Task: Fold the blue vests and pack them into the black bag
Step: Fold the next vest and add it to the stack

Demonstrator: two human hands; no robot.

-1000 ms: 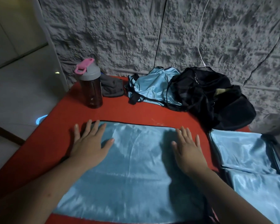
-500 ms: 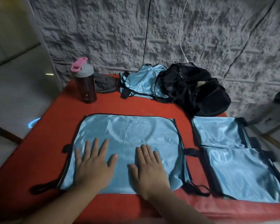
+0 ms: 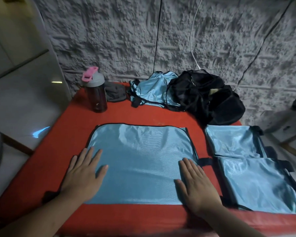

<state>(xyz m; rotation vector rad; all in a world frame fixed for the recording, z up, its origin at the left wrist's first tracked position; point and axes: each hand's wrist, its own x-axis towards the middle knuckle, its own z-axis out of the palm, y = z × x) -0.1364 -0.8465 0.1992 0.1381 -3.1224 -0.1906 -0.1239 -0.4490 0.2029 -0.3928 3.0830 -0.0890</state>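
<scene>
Head view. A blue vest (image 3: pixel 140 161) lies spread flat on the red table (image 3: pixel 61 144). The left hand (image 3: pixel 83 175) and right hand (image 3: pixel 197 187) rest palm-down on its near corners, fingers spread, each grip holding nothing. Step in hand: smoothing before folding. Two folded vests (image 3: pixel 246 165) lie just beside it on the right; the black bag (image 3: pixel 207 98) sits at the far edge, beside a crumpled vest (image 3: pixel 154 90). The next move likely calls for pinching one edge and folding it across. Half a second ago both hands lay together mid-vest; now they lie apart.
</scene>
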